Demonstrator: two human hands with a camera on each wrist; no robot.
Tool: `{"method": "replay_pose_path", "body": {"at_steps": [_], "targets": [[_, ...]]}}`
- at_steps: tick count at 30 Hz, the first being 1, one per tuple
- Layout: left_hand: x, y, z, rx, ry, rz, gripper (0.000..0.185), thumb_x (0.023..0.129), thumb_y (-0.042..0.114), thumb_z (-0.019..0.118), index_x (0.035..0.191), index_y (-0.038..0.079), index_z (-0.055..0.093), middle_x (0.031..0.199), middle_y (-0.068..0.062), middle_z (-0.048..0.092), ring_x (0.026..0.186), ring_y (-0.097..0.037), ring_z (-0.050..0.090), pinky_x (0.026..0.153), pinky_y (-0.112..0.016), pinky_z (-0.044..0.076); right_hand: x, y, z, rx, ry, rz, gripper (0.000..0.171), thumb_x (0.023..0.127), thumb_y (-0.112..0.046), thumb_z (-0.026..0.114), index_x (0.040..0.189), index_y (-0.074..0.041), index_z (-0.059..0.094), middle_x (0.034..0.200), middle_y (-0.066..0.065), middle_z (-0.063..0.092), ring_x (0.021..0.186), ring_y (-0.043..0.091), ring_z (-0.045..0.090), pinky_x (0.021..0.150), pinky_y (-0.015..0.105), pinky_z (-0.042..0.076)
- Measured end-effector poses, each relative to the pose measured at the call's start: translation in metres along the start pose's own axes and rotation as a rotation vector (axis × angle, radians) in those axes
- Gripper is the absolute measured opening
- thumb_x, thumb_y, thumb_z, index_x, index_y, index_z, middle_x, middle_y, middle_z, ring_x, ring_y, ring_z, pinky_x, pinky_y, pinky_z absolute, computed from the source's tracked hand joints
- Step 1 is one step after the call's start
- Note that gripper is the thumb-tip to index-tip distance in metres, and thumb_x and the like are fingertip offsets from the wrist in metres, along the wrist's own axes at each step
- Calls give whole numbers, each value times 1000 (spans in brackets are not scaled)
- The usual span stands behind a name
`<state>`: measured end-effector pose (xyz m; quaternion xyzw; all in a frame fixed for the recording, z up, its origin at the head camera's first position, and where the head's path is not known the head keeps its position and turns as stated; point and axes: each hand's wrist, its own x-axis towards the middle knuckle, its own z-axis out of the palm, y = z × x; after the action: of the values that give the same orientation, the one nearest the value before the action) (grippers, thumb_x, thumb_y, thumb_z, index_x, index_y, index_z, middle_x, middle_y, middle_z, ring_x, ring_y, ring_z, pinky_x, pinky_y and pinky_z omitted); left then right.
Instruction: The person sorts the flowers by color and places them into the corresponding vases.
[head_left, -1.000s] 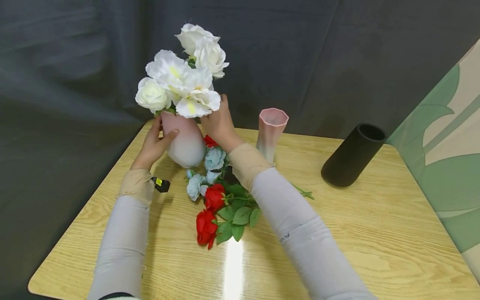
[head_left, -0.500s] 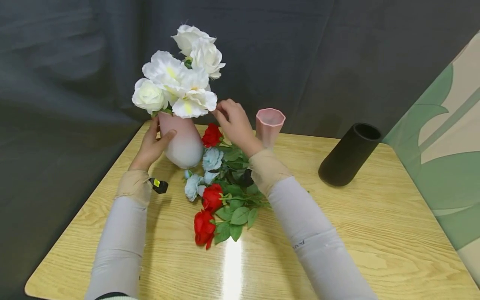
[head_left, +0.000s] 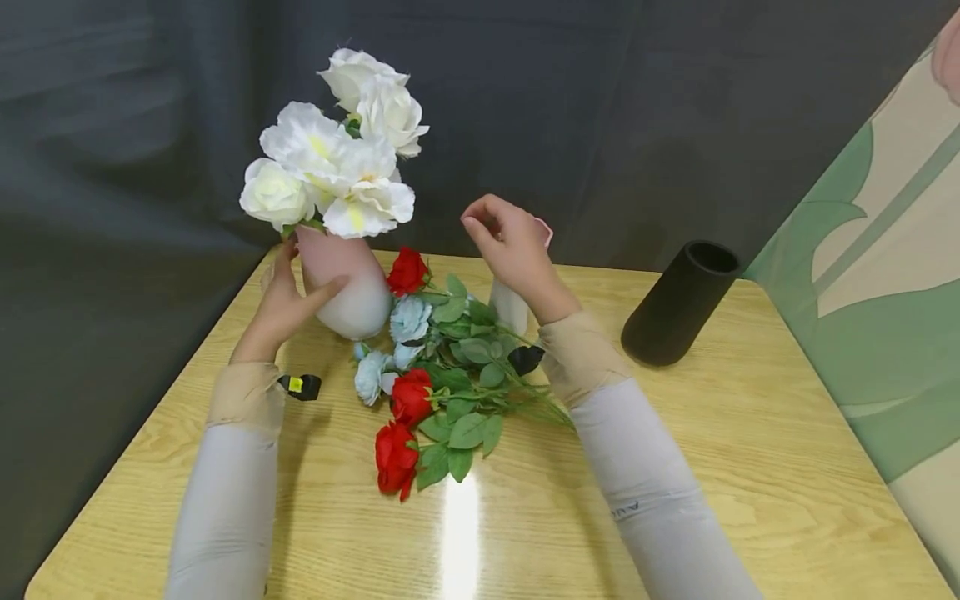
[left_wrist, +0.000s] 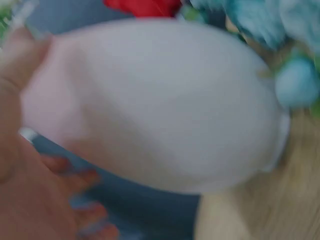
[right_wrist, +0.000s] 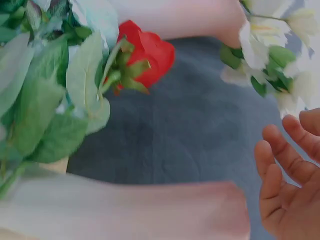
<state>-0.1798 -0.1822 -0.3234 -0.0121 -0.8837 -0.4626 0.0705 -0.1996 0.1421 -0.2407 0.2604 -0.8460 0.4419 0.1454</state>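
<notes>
In the head view, the left forearm reaches forward along the left of the desk (head_left: 360, 533), its left hand (head_left: 276, 312) at the round pink-and-white vase (head_left: 352, 296), thumb and fingers spread widely apart, the thumb lying along the vase's near side. The vase stands near the far left corner, with white flowers (head_left: 337, 158) in its mouth. The right forearm slants in from the lower right; its right hand (head_left: 517, 250) hangs in the air, fingers loosely bent, holding nothing, in front of the slender vase (head_left: 509, 308). Red roses (head_left: 395, 458) and blue flowers (head_left: 410, 319) lie between the arms. The left wrist view is blurred: the thumb is at the pink neck, the fingers are parted below, and firm contact cannot be told. In the right wrist view, the bent, parted fingers are near the white flowers.
</notes>
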Motion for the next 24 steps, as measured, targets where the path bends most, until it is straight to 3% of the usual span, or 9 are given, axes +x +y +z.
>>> {"method": "replay_pose_path", "body": {"at_steps": [6, 10, 13, 17, 19, 24], "targets": [[-36, 21, 8, 105, -1, -21, 92, 96, 45, 61, 154, -8, 13, 156, -35, 21, 142, -55, 16, 114, -65, 22, -20, 11, -21, 17, 48, 41, 21, 101, -20, 58, 110, -4, 68, 107, 12, 68, 87, 22, 61, 78, 33, 49], [-56, 33, 13, 161, -12, -11, 80, 98, 41, 59, 150, -9, 26, 151, -36, 30, 140, -54, 27, 112, -64, 26, -35, 23, -32, 30, 104, 33, 21, 101, -18, 60, 106, 1, 68, 104, 15, 68, 85, 22, 58, 75, 26, 46], [-64, 41, 16, 174, -45, 8, 71, 99, 41, 57, 147, -6, 35, 148, -32, 38, 137, -50, 34, 110, -62, 32, -48, 31, -39, 51, 157, 25, 18, 99, -12, 60, 101, 5, 67, 96, 20, 68, 81, 12, 56, 74, 21, 45], [-58, 50, 27, 134, -169, 77, 59, 100, 38, 56, 143, 0, 44, 143, -25, 50, 132, -46, 46, 106, -58, 41, -66, 41, -46, 90, 206, 50, 15, 98, -4, 59, 101, 8, 67, 94, 24, 68, 76, 1, 55, 71, 17, 47], [-50, 52, 37, 101, -218, 120, 53, 101, 35, 57, 139, 0, 48, 138, -23, 55, 128, -44, 51, 104, -55, 44, -76, 46, -48, 97, 209, 95, 15, 99, -4, 57, 103, 7, 67, 95, 24, 67, 75, 3, 56, 69, 16, 47], [-29, 57, 62, 36, -260, 185, 47, 100, 33, 60, 137, 3, 53, 131, -19, 60, 122, -37, 57, 100, -51, 49, -99, 54, -48, 61, 179, 190, 19, 101, -10, 56, 107, 4, 67, 99, 20, 68, 79, 11, 57, 65, 16, 48]]}}
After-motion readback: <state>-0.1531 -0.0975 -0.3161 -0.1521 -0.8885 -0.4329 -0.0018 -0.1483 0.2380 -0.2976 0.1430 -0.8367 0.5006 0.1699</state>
